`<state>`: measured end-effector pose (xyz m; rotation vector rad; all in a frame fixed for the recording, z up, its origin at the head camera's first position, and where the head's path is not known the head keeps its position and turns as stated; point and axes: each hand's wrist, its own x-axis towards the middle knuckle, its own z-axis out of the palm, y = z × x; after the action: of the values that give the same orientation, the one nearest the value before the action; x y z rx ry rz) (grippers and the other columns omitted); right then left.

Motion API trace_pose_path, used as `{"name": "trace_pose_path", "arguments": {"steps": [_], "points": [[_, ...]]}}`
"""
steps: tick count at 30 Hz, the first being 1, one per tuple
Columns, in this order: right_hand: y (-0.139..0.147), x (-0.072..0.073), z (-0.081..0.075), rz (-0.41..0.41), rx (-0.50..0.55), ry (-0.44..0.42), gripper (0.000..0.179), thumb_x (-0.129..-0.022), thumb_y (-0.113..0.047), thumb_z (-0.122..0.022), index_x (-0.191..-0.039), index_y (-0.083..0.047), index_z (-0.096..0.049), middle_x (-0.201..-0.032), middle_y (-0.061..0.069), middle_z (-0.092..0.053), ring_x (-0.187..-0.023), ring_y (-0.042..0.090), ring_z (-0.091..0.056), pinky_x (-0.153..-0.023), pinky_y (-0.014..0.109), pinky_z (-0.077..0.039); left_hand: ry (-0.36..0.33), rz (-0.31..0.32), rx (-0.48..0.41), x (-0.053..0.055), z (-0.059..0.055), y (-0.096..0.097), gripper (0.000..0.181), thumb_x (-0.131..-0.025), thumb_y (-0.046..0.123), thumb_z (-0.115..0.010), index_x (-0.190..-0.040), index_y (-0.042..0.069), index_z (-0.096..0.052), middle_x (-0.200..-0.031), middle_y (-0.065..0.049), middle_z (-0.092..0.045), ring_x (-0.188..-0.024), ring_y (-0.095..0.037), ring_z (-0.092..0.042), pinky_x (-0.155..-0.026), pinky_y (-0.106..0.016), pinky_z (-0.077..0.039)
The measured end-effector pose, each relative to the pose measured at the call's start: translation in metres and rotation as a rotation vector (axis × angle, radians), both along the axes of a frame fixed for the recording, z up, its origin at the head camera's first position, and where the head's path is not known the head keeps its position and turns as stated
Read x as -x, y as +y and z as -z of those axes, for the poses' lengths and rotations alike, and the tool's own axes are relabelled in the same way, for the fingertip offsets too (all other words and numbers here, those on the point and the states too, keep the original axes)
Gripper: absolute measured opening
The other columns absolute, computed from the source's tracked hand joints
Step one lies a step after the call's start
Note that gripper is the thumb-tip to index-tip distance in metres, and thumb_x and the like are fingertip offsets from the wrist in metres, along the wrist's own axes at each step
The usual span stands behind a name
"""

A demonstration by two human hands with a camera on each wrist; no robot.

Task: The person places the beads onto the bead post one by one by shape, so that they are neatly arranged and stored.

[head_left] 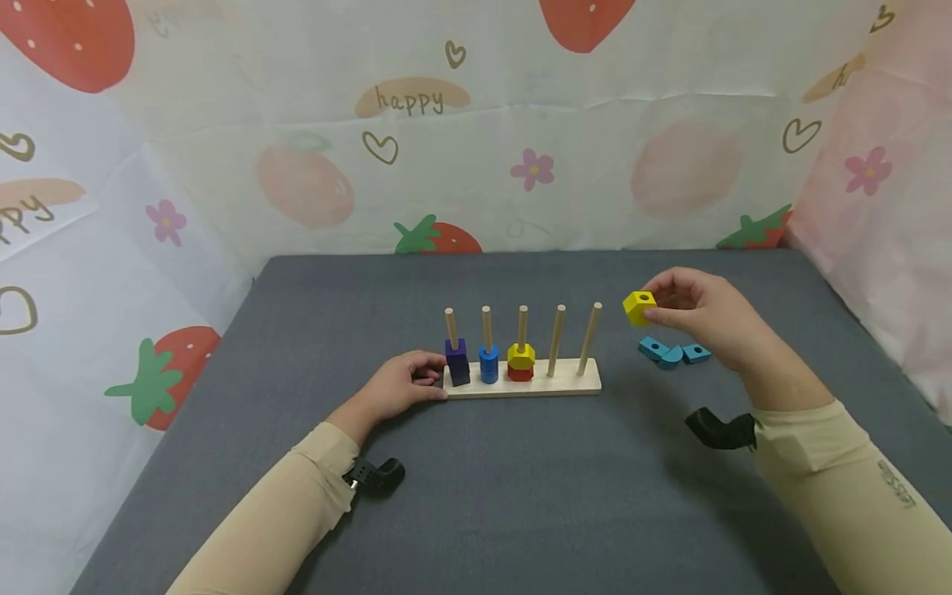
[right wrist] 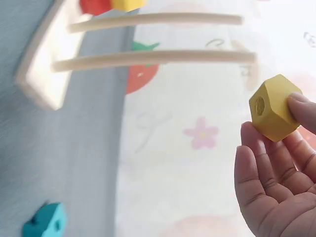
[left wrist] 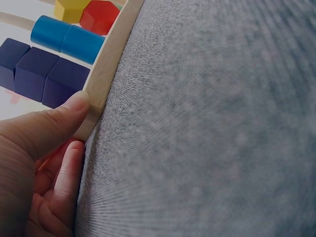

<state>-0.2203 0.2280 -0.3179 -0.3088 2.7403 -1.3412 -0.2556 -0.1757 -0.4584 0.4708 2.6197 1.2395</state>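
Note:
My right hand [head_left: 702, 314] pinches a yellow hexagonal block [head_left: 639, 308] between thumb and fingers, up above the cloth to the right of a wooden peg board [head_left: 554, 387]. A hole shows in one face of that block in the right wrist view. My left hand [head_left: 402, 384] holds the board's left end, thumb at its front corner. Purple square blocks [left wrist: 37, 74] are stacked on the leftmost peg, blue cylinders [left wrist: 68, 38] on the second. The third peg carries a yellow block [head_left: 521, 356] above a red one [head_left: 521, 374]. Both right-hand pegs [head_left: 556, 340] show bare wood.
Several teal blocks [head_left: 671, 357] with holes lie on the grey cloth [head_left: 535, 496] below my right hand. Printed fabric walls [head_left: 491, 132] rise at the back and both sides. A black wrist mount [head_left: 720, 430] sticks out from the right sleeve.

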Motion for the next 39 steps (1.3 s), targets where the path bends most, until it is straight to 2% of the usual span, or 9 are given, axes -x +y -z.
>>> {"name": "trace_pose_path", "arguments": {"steps": [6,13,16,24,39], "points": [[-0.016,0.002,-0.017,-0.024,0.024,0.047,0.031,-0.087,-0.027,-0.063,-0.111,-0.008,-0.056,-0.11,0.008,-0.06,-0.095,0.014,-0.058,-0.078,0.022,-0.048,-0.001,-0.001,0.002,0.0,0.001,0.0,0.048,-0.073,0.023,-0.077,-0.116,0.011,-0.06,-0.11,-0.003,-0.06,-0.094,-0.013,-0.056,-0.085,-0.032,-0.047],[-0.042,0.004,-0.023,-0.078,0.214,0.12,0.027,-0.087,-0.016,-0.063,-0.108,-0.001,-0.056,-0.105,0.01,-0.059,-0.09,0.013,-0.06,-0.077,0.019,-0.048,-0.002,-0.007,0.013,0.0,0.0,0.0,0.048,-0.073,0.024,-0.078,-0.116,0.012,-0.06,-0.11,-0.002,-0.059,-0.094,-0.012,-0.056,-0.085,-0.032,-0.047],[-0.055,0.005,-0.023,-0.078,0.259,0.126,0.027,-0.087,-0.015,-0.063,-0.108,0.0,-0.055,-0.105,0.01,-0.059,-0.09,0.014,-0.06,-0.078,0.02,-0.048,-0.004,-0.007,0.011,0.0,0.0,0.0,0.048,-0.073,0.024,-0.078,-0.116,0.011,-0.06,-0.109,-0.002,-0.059,-0.094,-0.013,-0.056,-0.085,-0.032,-0.047],[-0.082,0.008,-0.016,-0.1,0.259,0.129,0.027,-0.085,-0.015,-0.065,-0.109,-0.003,-0.056,-0.104,0.01,-0.06,-0.091,0.017,-0.06,-0.08,0.023,-0.048,-0.005,-0.008,0.012,0.0,0.0,0.0,0.048,-0.073,0.023,-0.077,-0.116,0.011,-0.06,-0.11,-0.002,-0.059,-0.094,-0.012,-0.056,-0.084,-0.031,-0.047],[-0.115,0.01,0.0,-0.049,0.233,0.151,0.027,-0.086,-0.017,-0.064,-0.11,-0.008,-0.056,-0.104,0.005,-0.059,-0.092,0.018,-0.058,-0.083,0.032,-0.048,0.003,0.001,-0.002,0.0,0.001,0.0,0.049,-0.073,0.023,-0.077,-0.117,0.009,-0.06,-0.111,-0.003,-0.059,-0.095,-0.012,-0.057,-0.084,-0.031,-0.047]]}}
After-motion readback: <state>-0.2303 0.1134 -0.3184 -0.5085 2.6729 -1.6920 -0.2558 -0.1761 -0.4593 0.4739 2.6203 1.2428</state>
